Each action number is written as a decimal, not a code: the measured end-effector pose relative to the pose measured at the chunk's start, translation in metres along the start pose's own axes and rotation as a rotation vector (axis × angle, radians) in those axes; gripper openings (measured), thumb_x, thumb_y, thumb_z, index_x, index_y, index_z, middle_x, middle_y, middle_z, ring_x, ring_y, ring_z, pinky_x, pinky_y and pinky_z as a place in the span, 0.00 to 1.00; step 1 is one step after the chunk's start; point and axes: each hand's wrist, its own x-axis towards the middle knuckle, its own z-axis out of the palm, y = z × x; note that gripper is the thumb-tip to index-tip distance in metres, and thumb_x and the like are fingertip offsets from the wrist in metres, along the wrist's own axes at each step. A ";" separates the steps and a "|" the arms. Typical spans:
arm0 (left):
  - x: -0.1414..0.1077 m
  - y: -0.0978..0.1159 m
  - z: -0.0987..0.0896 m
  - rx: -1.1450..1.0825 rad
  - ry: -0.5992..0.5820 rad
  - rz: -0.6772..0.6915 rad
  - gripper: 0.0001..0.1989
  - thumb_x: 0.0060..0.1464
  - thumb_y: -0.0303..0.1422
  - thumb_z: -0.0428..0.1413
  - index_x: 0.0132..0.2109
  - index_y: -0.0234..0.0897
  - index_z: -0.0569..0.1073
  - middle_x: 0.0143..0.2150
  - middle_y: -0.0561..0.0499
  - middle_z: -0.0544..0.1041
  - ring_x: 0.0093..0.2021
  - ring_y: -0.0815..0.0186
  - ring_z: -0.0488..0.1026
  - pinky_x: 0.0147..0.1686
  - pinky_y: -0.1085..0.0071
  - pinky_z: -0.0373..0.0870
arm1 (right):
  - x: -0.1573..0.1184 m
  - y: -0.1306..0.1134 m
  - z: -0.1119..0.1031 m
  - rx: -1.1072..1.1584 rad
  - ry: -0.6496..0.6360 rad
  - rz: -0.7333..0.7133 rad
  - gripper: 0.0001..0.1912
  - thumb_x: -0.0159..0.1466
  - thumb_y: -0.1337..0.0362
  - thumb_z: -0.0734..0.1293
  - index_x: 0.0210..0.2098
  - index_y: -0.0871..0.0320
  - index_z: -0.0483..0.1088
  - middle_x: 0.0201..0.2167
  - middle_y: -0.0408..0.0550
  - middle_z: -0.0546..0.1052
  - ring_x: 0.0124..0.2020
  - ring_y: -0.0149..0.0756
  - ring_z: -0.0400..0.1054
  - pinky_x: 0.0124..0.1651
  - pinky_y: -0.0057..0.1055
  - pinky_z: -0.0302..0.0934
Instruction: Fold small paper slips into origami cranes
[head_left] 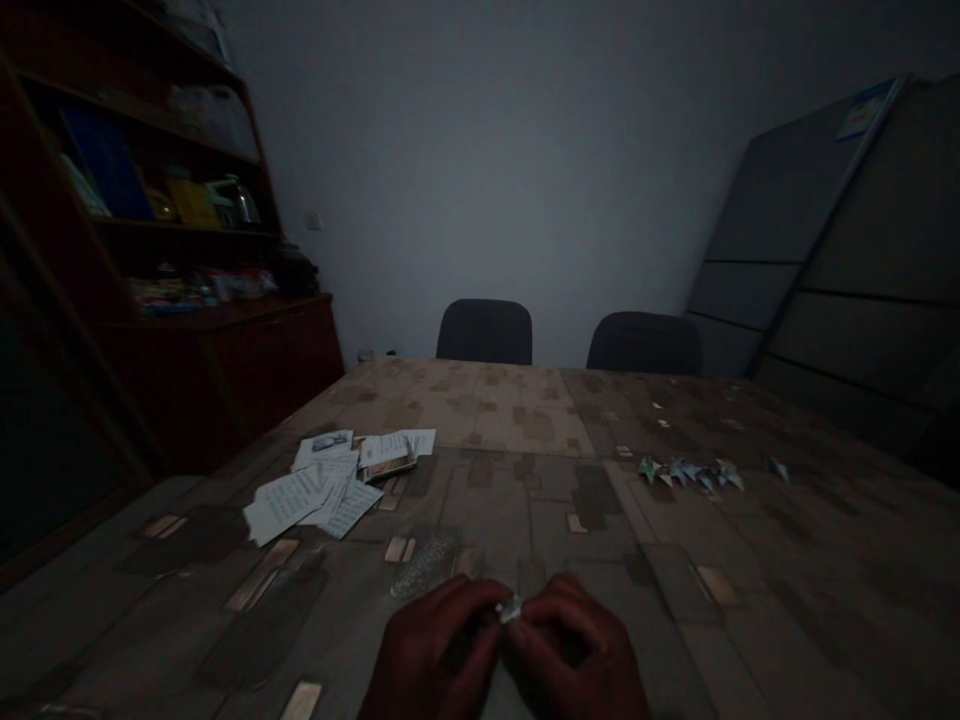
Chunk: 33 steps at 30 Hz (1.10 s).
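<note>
Close to the near edge of the view, my left hand [435, 650] and my right hand [581, 650] meet over the table. Between their pinched fingertips is a small whitish folded piece of paper [509, 608], its exact shape too small to tell. Both hands have their fingers closed on it, one from each side. Printed sheets of paper [300, 500] lie spread at the left, beside a small stack of cards [387, 452]. Several small folded paper pieces [682, 472] stand in a row at the right.
A patterned cloth covers the table [480, 400]. Two dark chairs [484, 330] [645, 342] stand behind its far edge. Shelves [180, 230] with various things are at the left, and grey panels [772, 220] lean at the right.
</note>
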 end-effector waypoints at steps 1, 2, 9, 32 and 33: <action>0.001 0.000 0.000 -0.024 0.018 -0.034 0.12 0.55 0.22 0.57 0.43 0.42 0.75 0.34 0.55 0.82 0.32 0.68 0.81 0.33 0.78 0.77 | 0.001 0.000 -0.001 -0.003 -0.013 -0.016 0.07 0.61 0.65 0.69 0.28 0.57 0.78 0.23 0.43 0.71 0.26 0.34 0.67 0.29 0.28 0.60; 0.002 0.001 0.000 -0.040 0.027 -0.055 0.12 0.54 0.22 0.58 0.42 0.43 0.76 0.34 0.56 0.83 0.32 0.68 0.81 0.33 0.78 0.77 | 0.002 0.001 -0.001 -0.002 -0.020 -0.031 0.07 0.62 0.65 0.68 0.28 0.57 0.78 0.24 0.44 0.71 0.27 0.35 0.68 0.31 0.29 0.61; 0.001 -0.002 0.000 -0.067 0.056 -0.044 0.22 0.51 0.21 0.60 0.52 0.44 0.74 0.34 0.57 0.84 0.31 0.69 0.82 0.35 0.80 0.77 | 0.004 0.004 -0.003 0.022 -0.017 -0.145 0.05 0.60 0.71 0.69 0.29 0.56 0.74 0.34 0.45 0.76 0.37 0.37 0.72 0.40 0.31 0.64; -0.007 -0.019 0.002 0.047 -0.054 0.090 0.31 0.58 0.20 0.53 0.65 0.45 0.58 0.39 0.53 0.81 0.35 0.70 0.81 0.40 0.80 0.76 | 0.016 -0.001 -0.025 -0.135 -0.083 -0.225 0.07 0.61 0.72 0.68 0.38 0.55 0.74 0.33 0.45 0.77 0.36 0.38 0.70 0.40 0.32 0.62; -0.007 -0.019 0.002 0.047 -0.062 0.097 0.31 0.58 0.21 0.53 0.66 0.45 0.58 0.39 0.52 0.81 0.36 0.70 0.81 0.40 0.80 0.76 | 0.017 -0.002 -0.025 -0.143 -0.106 -0.244 0.07 0.61 0.72 0.69 0.38 0.55 0.74 0.33 0.45 0.77 0.36 0.38 0.70 0.40 0.32 0.62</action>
